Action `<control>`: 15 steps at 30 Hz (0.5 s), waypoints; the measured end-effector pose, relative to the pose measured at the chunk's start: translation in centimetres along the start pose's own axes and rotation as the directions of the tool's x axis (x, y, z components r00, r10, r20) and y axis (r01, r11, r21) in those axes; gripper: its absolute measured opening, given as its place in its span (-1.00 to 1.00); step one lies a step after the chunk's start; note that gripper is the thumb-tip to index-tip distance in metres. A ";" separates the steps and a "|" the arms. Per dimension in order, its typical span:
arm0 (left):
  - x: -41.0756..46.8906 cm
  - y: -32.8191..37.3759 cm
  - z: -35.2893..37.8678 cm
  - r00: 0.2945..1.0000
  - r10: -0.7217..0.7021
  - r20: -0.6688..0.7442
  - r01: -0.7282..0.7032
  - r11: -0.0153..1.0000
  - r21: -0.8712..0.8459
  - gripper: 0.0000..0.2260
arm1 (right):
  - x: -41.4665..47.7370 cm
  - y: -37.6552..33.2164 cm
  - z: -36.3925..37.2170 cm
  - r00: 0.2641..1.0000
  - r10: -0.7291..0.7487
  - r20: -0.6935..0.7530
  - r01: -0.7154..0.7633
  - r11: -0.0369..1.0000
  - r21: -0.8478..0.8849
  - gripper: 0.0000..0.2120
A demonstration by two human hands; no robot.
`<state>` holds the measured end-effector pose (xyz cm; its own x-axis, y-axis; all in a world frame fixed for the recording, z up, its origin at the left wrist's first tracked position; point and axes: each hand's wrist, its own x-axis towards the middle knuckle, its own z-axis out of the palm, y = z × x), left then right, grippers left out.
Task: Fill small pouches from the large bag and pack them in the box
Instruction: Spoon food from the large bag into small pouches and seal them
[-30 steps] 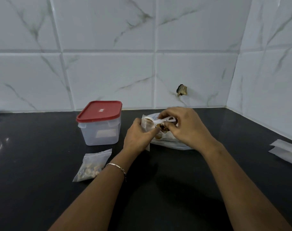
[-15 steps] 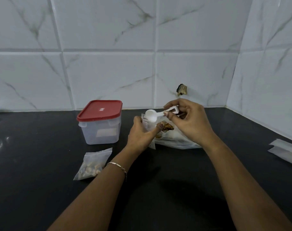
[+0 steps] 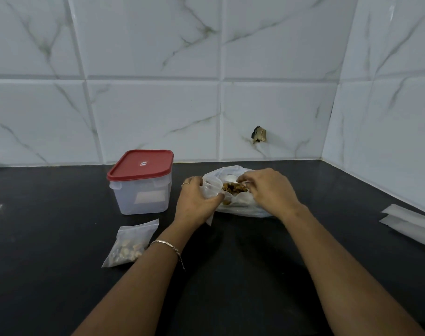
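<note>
Right hand (image 3: pixel 267 190) lowered, pinching spoon (image 3: pixel 227 178) inside large bag (image 3: pixel 243 208); left hand (image 3: pixel 194 203) still grips small pouch (image 3: pixel 210 189).

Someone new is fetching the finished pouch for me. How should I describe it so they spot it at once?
On the black counter, find the clear box with the red lid near the tiled wall. Directly in front of it, a small clear pouch lies flat. It holds pale pieces, whereas the large bag to its right holds brown ones.
</note>
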<state>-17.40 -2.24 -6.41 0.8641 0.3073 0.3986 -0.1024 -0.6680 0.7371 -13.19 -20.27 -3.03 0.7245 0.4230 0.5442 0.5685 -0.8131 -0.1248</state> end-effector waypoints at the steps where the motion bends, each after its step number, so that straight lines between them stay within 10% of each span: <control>1: 0.0 -0.1 -0.1 1.000 -0.002 0.008 0.001 0.999 0.042 -0.51 | 0.4 -0.2 0.5 1.000 -0.014 0.004 0.015 0.995 -0.095 -0.75; 7: 0.1 -0.9 -0.3 0.997 -0.056 0.047 0.049 0.988 0.146 -0.54 | 2.5 -1.5 2.3 0.990 -0.090 0.109 0.120 0.943 -0.311 -0.86; 15: 0.3 -1.2 -0.3 0.996 -0.074 0.054 0.063 0.983 0.174 -0.51 | 2.8 0.7 1.0 0.989 -0.047 0.142 0.055 0.997 -0.053 -0.76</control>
<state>-17.14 -1.10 -7.01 0.8948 0.3185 0.3128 0.0397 -0.7547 0.6548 -10.38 -19.25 -2.39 0.7452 0.5130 0.4260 0.5859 -0.8088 -0.0511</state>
